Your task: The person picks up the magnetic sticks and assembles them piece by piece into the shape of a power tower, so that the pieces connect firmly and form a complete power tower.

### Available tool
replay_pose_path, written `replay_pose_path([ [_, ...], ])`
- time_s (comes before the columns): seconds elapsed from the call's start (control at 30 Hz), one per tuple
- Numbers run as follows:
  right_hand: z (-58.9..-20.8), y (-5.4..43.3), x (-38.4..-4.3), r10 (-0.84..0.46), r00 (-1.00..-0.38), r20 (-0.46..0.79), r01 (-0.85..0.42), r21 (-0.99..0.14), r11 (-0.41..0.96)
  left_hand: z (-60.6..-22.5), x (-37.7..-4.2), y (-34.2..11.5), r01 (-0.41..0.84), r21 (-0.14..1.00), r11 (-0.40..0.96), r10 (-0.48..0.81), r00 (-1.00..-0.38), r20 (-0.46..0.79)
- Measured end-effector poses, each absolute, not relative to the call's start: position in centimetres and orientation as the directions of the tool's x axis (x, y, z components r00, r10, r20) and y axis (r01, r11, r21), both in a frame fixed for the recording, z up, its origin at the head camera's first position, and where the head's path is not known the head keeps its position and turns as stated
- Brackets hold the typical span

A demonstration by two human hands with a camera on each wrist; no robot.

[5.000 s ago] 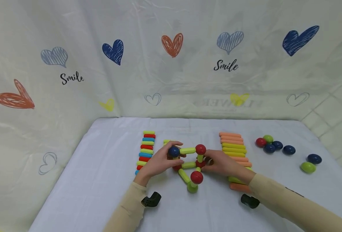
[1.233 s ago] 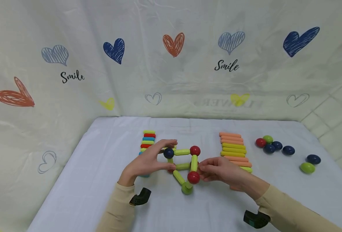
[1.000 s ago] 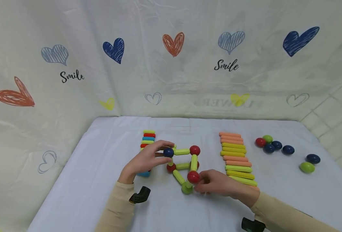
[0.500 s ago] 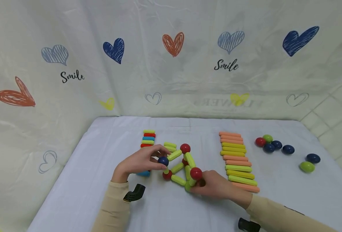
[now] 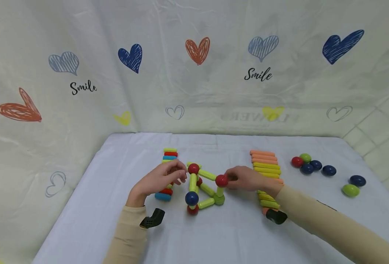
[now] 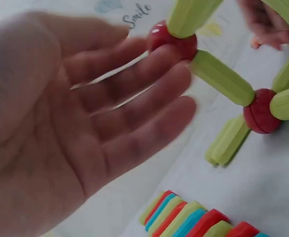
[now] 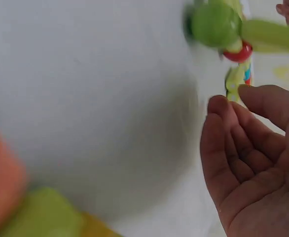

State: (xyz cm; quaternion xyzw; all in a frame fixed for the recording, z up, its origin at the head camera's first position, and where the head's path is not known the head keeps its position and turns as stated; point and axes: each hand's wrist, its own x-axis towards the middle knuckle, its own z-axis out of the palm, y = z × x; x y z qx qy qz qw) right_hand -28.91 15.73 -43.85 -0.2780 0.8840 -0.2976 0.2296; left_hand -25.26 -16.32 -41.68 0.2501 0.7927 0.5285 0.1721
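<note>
A ball-and-stick frame (image 5: 207,175) stands mid-table, built from lime-green rods with red, navy and green balls. Its navy ball (image 5: 192,198) sits above a red one at the near left corner; the green ball (image 5: 219,199) is low on the right. My left hand (image 5: 158,180) is just left of the frame, fingers relaxed and holding nothing; in the left wrist view its fingertips overlap a red ball (image 6: 176,42). On the other side, my right hand (image 5: 247,179) is behind the upper right red ball (image 5: 221,180). Its loosely curled fingers (image 7: 216,143) hold nothing in the right wrist view.
Short coloured rods (image 5: 163,197) form a column on the left, partly behind my left hand. Longer orange, yellow and green rods (image 5: 266,170) are lined up on the right under my right forearm. Several loose balls (image 5: 306,168) lie at the far right.
The frame has turned, bringing the navy ball from the back left to the near left. My left hand has let go of it. My right hand has moved from the green ball up and back.
</note>
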Motion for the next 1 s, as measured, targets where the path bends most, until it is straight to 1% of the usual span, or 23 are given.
replay_pose_path([
  [0.03, -43.7, 15.4, -29.7, -0.607, -0.757, -0.242, -0.332, -0.657, 0.677, -41.8, -25.4, -16.2, 0.218, 0.925, 0.310, 0.550, -0.835, 0.012],
  [0.1, -43.7, 14.6, -31.1, -0.565, -0.785, -0.255, -0.269, -0.681, 0.681, -42.0, -25.6, -16.0, 0.237, 0.927, 0.291, 0.522, -0.851, 0.054],
  [0.17, -43.9, 13.5, -32.2, -0.532, -0.806, -0.259, -0.216, -0.707, 0.673, -42.1, -25.7, -15.6, 0.261, 0.927, 0.269, 0.523, -0.848, 0.087],
  [0.27, -44.8, 12.0, -33.4, -0.520, -0.813, -0.263, -0.177, -0.739, 0.650, -42.5, -25.8, -15.1, 0.299, 0.927, 0.228, 0.555, -0.822, 0.129],
  [0.43, -46.1, 9.7, -34.2, -0.548, -0.805, -0.228, -0.206, -0.759, 0.618, -42.9, -25.8, -14.7, 0.330, 0.921, 0.207, 0.550, -0.818, 0.170],
  [0.63, -46.6, 8.2, -34.6, -0.553, -0.821, -0.146, -0.304, -0.708, 0.638, -42.9, -25.8, -14.2, 0.350, 0.907, 0.235, 0.521, -0.833, 0.187],
  [0.77, -46.7, 7.7, -34.6, -0.559, -0.821, -0.113, -0.345, -0.682, 0.645, -42.9, -25.8, -14.1, 0.336, 0.908, 0.248, 0.507, -0.844, 0.174],
  [0.87, -46.6, 7.5, -34.5, -0.565, -0.816, -0.119, -0.359, -0.661, 0.659, -42.9, -25.8, -14.0, 0.306, 0.921, 0.240, 0.508, -0.848, 0.149],
  [1.0, -45.9, 8.0, -34.4, -0.565, -0.813, -0.138, -0.389, -0.593, 0.705, -42.9, -25.8, -14.1, 0.267, 0.939, 0.216, 0.531, -0.839, 0.117],
])
